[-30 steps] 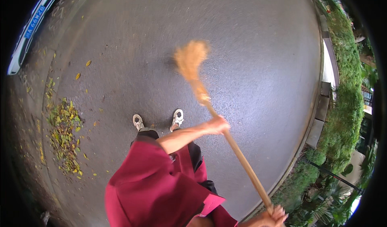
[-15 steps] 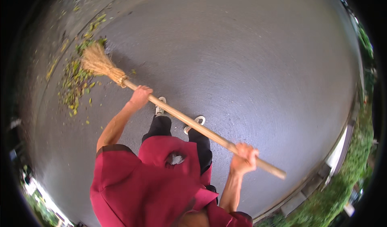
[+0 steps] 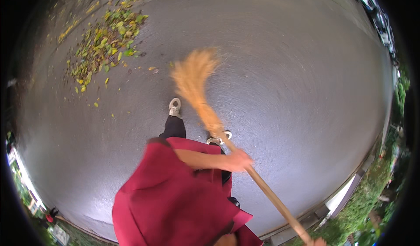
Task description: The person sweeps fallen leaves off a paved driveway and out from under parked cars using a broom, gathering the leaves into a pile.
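A straw broom (image 3: 195,77) with a long wooden handle slants across the view, its bristles blurred over the wet pavement ahead of my feet. My left hand (image 3: 238,160) reaches across my body and is closed around the handle just below the bound straw. At the lower right edge, my right hand (image 3: 316,242) is at the handle's end, mostly cut off by the frame. A strip of yellow and green fallen leaves (image 3: 109,38) lies on the ground to the far left, apart from the bristles.
Dark wet pavement (image 3: 297,84) surrounds my light shoes (image 3: 174,105). A curb line with more leaves runs along the far left. Green plants (image 3: 367,193) and a low edging border the right. Parked vehicles (image 3: 376,14) show at the upper right rim.
The broom has swung right, off the leaves and over the bare pavement. My left hand has crossed to the right, and my right hand has dropped toward the lower right edge.
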Demonstrator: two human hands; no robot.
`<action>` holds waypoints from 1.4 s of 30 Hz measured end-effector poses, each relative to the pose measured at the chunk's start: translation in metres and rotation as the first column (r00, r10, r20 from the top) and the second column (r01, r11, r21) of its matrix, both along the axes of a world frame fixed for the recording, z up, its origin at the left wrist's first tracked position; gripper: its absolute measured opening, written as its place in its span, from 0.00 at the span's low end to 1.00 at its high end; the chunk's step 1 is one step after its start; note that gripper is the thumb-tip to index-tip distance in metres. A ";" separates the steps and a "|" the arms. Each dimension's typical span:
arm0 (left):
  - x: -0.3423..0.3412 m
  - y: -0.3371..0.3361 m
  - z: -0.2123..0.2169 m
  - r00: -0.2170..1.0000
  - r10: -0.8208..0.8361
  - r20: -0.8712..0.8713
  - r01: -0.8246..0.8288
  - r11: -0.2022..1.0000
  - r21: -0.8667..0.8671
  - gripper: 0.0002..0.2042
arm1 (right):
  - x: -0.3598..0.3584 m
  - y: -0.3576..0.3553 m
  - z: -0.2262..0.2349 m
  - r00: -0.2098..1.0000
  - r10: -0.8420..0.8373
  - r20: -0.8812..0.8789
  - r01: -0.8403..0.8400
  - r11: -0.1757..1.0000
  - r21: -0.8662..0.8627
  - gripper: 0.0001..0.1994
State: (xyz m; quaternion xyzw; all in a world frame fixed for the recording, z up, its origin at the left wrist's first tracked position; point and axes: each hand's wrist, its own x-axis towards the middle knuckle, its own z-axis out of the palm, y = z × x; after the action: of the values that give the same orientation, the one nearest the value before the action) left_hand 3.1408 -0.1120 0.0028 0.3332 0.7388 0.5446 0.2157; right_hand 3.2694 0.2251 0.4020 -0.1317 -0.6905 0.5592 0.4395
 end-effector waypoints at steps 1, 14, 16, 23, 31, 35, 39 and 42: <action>0.005 -0.043 -0.033 1.000 -0.014 -0.016 0.010 0.981 -0.191 0.09 | -0.034 -0.033 -0.043 0.997 0.030 0.071 -0.033 0.999 0.040 0.15; -0.095 -0.339 0.017 0.896 0.303 -0.323 -0.421 0.810 -0.408 0.04 | -0.167 -0.238 -0.138 0.948 0.309 0.081 -0.242 0.860 -0.450 0.17; -0.131 -0.274 0.045 0.887 0.216 -0.408 -0.341 0.903 -0.263 0.05 | -0.177 -0.241 -0.061 0.944 -0.325 -0.055 0.322 0.945 -0.062 0.17; -0.285 -0.224 0.007 0.819 0.431 -0.380 -0.412 0.901 0.134 0.07 | -0.277 -0.302 -0.021 0.963 0.146 -0.228 -0.188 0.966 -0.178 0.17; -0.260 -0.488 -0.135 0.649 0.700 -0.298 -0.755 0.546 -0.362 0.02 | -0.458 -0.451 -0.248 0.844 0.531 0.073 -0.372 0.678 -0.634 0.18; -0.327 -0.464 -0.069 0.729 0.488 -0.480 -0.684 0.511 -0.520 0.01 | -0.503 -0.379 -0.246 0.822 0.569 0.000 -0.394 0.570 -0.721 0.17; -0.385 -0.352 0.008 0.766 0.383 -0.516 -0.579 0.761 -0.294 0.04 | -0.470 -0.281 -0.137 0.964 0.267 0.015 -0.247 0.911 -0.332 0.18; -0.447 -0.269 0.039 0.831 0.340 -0.440 -0.381 0.924 -0.006 0.06 | -0.407 -0.264 -0.044 0.934 0.259 -0.245 -0.333 0.881 -0.337 0.19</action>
State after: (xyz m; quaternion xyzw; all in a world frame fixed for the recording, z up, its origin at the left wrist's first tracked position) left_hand 2.6938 -0.3813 0.0421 0.2892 0.8421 0.4531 -0.0444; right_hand 2.8621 -0.0391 0.3580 -0.0505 -0.5376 0.7510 0.3801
